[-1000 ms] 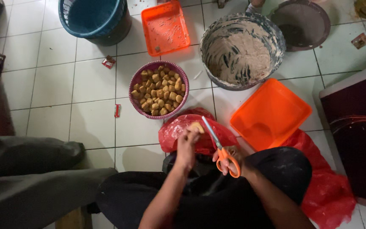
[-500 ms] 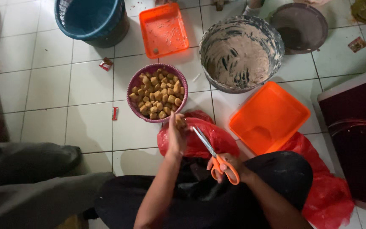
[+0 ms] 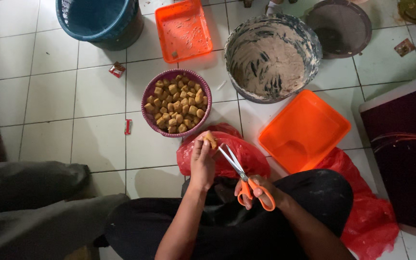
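Observation:
My left hand (image 3: 201, 162) holds a small brown fried tofu piece (image 3: 211, 140) over a red plastic bag (image 3: 246, 156), close to the rim of a purple basket (image 3: 146, 97) filled with several similar tofu pieces (image 3: 175, 103). My right hand (image 3: 261, 190) grips orange-handled scissors (image 3: 246, 180) with the blades slightly apart, their tips pointing up towards the tofu piece, almost touching it. Both hands work above my lap in dark trousers.
A grey bucket (image 3: 314, 43) of pale paste stands behind, an orange tray (image 3: 333, 126) to its right front, another orange tray (image 3: 183, 29) and a blue basket (image 3: 99, 19) farther back. A dark round lid (image 3: 345, 26) lies at top right; a person's leg (image 3: 30, 202) is at left.
My left hand reached forward to the purple basket, then came back a little with a tofu piece. The scissors followed, their tips now at the piece.

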A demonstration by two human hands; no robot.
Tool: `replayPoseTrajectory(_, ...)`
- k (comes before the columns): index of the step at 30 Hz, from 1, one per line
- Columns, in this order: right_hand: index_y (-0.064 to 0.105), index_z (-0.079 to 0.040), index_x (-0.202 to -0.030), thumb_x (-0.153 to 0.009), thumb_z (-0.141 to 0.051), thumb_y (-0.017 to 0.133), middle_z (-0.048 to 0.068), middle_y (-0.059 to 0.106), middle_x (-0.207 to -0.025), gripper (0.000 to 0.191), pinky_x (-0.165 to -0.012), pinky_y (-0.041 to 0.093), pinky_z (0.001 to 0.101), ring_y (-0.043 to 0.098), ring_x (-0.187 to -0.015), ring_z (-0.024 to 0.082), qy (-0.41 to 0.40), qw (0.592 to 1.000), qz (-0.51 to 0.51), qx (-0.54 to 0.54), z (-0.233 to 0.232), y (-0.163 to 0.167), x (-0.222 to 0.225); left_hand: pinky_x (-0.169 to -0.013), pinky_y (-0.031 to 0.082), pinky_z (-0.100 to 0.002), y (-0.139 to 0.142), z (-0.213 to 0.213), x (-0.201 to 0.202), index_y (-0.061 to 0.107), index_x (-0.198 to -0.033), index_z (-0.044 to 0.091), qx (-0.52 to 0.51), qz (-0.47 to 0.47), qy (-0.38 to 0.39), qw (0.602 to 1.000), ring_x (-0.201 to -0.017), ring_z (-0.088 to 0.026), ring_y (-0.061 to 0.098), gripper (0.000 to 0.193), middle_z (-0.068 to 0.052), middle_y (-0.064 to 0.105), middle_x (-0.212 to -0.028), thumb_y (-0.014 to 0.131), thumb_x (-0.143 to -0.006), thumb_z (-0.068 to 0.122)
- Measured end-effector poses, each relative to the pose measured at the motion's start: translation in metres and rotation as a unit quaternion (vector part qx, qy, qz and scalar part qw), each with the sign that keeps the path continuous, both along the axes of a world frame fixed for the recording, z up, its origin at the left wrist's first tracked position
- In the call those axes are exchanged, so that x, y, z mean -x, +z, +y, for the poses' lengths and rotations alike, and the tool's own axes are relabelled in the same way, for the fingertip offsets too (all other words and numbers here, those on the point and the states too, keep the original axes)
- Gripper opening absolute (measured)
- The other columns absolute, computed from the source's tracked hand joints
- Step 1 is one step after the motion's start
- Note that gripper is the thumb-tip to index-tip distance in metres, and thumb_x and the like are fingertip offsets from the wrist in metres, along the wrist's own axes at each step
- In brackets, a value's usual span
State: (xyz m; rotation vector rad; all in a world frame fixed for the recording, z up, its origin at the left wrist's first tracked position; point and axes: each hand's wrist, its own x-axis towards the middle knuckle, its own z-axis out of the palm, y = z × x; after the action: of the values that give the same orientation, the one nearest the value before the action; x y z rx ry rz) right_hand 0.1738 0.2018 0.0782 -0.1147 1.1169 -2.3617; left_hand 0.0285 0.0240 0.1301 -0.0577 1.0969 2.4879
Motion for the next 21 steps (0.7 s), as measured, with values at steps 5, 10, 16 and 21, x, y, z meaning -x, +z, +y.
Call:
replayPoseTrajectory(5, 0.063, 0.011, -0.112, -0.077, -0.057, 0.082, 0.014, 0.068, -0.070, 0.080, -0.066, 0.053, 0.0350, 0.067, -0.070, 0.024, -0.006, 1.000, 0.002, -0.013, -0.001, 0.001, -0.002, -0.105, 0.049, -0.039, -0.007, 0.000, -0.003, 0.059, -0.127, 0.009, 0.039, 0.043, -0.011, 0.998, -0.112, -0.013, 0.060, 0.025, 0.000, 0.061, -0.120, 0.056, -0.106, 0.022)
replayPoseTrajectory(10, 0.065, 0.008, -0.113, -0.078, -0.059, 0.081, 0.014, 0.070, -0.074, 0.078, -0.074, 0.054, 0.0339, 0.067, -0.073, 0.024, -0.006, 1.000, 0.026, -0.010, -0.002, 0.005, 0.001, -0.099, 0.045, -0.031, -0.006, -0.001, -0.018, 0.063, -0.116, 0.007, 0.091, 0.102, -0.029, 0.990, -0.107, -0.011, 0.058, 0.014, -0.001, 0.064, -0.110, 0.061, -0.105, 0.015)
replayPoseTrajectory(16, 0.066, 0.006, -0.116, -0.073, -0.057, 0.084, 0.013, 0.072, -0.078, 0.078, -0.072, 0.053, 0.0302, 0.069, -0.080, 0.021, 0.003, 0.999, 0.031, -0.020, 0.001, -0.001, -0.003, -0.098, 0.045, -0.031, 0.000, 0.001, -0.044, 0.063, -0.106, 0.006, 0.053, 0.060, -0.063, 0.995, -0.101, -0.011, 0.059, 0.006, -0.001, 0.064, -0.103, 0.062, -0.103, 0.011)
replayPoseTrajectory(21, 0.070, 0.008, -0.103, -0.079, -0.036, 0.083, 0.009, 0.065, -0.061, 0.052, -0.056, 0.053, 0.0298, 0.064, -0.057, 0.017, -0.014, 0.996, -0.066, -0.057, -0.002, -0.020, -0.011, -0.099, 0.045, -0.029, -0.002, -0.006, -0.046, 0.060, -0.101, 0.007, 0.066, 0.093, -0.063, 0.991, -0.100, -0.011, 0.058, 0.004, -0.001, 0.064, -0.102, 0.063, -0.103, 0.009)
